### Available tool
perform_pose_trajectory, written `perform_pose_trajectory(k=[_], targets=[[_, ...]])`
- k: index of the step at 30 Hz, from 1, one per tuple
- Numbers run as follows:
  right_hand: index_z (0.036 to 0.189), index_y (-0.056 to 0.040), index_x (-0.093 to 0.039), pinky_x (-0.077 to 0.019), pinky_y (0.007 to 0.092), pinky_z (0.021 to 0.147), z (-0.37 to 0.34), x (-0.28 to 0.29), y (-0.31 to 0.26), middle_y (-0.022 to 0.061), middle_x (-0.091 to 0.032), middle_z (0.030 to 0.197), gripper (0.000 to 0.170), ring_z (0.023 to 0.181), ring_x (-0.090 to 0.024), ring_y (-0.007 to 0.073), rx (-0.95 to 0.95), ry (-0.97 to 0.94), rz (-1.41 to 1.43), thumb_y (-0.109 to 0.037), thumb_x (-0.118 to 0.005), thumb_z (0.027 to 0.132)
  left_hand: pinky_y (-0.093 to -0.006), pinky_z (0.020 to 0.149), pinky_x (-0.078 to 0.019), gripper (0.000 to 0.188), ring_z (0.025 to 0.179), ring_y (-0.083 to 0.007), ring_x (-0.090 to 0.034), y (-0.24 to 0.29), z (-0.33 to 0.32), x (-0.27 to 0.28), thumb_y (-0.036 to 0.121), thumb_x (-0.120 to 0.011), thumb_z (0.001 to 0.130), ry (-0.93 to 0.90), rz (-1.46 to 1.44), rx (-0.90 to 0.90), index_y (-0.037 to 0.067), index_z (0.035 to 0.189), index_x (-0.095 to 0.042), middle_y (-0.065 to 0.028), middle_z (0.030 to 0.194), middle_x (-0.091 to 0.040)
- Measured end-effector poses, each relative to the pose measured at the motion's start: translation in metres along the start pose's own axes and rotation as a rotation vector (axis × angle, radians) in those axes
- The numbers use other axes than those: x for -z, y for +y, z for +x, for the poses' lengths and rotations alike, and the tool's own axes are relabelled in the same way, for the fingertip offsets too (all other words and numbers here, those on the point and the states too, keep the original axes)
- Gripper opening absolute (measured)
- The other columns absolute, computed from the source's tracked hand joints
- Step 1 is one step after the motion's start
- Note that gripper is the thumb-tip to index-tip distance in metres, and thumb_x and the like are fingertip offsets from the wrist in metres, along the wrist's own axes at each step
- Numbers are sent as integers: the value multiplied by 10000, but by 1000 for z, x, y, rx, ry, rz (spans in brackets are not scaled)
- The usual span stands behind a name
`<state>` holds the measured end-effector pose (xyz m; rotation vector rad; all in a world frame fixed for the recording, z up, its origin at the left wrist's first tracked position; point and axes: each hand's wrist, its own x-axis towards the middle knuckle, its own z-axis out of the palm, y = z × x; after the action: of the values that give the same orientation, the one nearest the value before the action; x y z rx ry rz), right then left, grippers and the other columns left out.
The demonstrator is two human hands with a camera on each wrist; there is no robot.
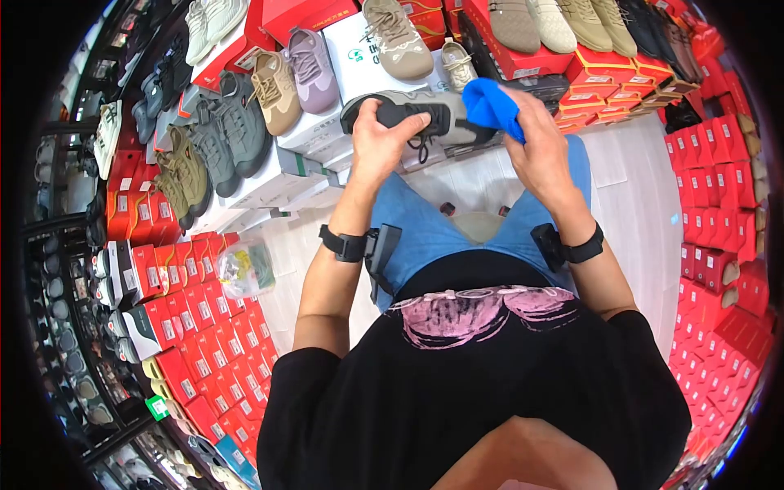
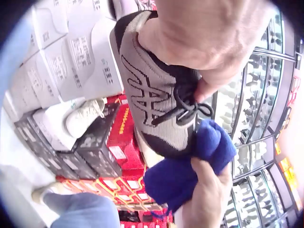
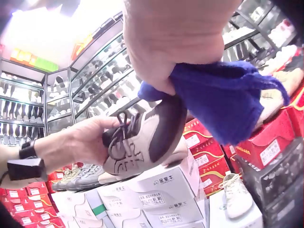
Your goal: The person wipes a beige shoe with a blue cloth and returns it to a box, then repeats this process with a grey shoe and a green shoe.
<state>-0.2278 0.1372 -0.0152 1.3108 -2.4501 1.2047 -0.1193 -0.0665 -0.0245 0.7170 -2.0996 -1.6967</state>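
A grey and black lace-up shoe (image 2: 154, 95) is held up over the stacked boxes. My left hand (image 1: 380, 145) grips it at the opening, thumb over the tongue and the fingers partly hidden inside and behind. My right hand (image 1: 539, 145) pinches a blue cloth (image 1: 492, 108) against the toe end of the shoe. In the right wrist view the cloth (image 3: 223, 99) hangs loosely from the hand and overlaps the dark toe. Black laces (image 2: 186, 107) are tied in a bow on top.
Display shoes, among them a lilac shoe (image 1: 312, 72) and a tan shoe (image 1: 276, 91), stand on white boxes (image 1: 314, 135) just beyond the hands. Red shoe boxes (image 1: 204, 327) are stacked at left and right. A clear plastic bag (image 1: 245, 269) lies on the floor.
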Motion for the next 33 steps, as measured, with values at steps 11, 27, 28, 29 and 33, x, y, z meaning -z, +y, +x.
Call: perform_pose_trajectory(k=[11,27,28,29,33], targets=[[1130,-285,-606,-376,402,850,59,-31,-13,-4,-561,1193,508,1071,-508,260,268,428,-353,-64,-602,672,-329,853,-481,291,890,-216,-620,17,6,-62,204,-548,870,130,-997,310,2,1080,-564,-81,991,-640],[1209,-126,-538,-420,390,898,-5,-59,-12,98,-570,1168,494,1052,-551,262,144,68,319,-37,-619,730,-434,991,-387,449,1103,-278,-525,27,22,-14,335,-592,765,235,-1611,248,86,1138,-568,-88,1161,-586],[1210,-99,-526,-444,372,875,-8,-64,-7,105,-585,1137,452,1020,-571,245,-53,-1,484,-62,-622,770,-432,997,-381,416,1110,-268,-524,32,20,-13,324,-567,781,217,-1691,223,77,1116,-583,-86,1154,-592],[1212,-73,-515,-468,354,851,-11,-67,-3,113,-601,1107,417,989,-592,228,-253,-69,645,-87,-625,810,-431,1003,-375,388,1117,-258,-524,35,19,-12,312,-543,798,197,-1769,197,69,1095,-598,-83,1147,-599],[1174,-10,-516,-498,337,841,-2,-68,1,119,-615,1064,345,947,-615,229,-655,-149,1306,-126,-598,859,-427,1005,-374,411,1130,-250,-518,28,29,-2,343,-536,812,191,-1893,192,65,1113,-576,-86,1180,-580]])
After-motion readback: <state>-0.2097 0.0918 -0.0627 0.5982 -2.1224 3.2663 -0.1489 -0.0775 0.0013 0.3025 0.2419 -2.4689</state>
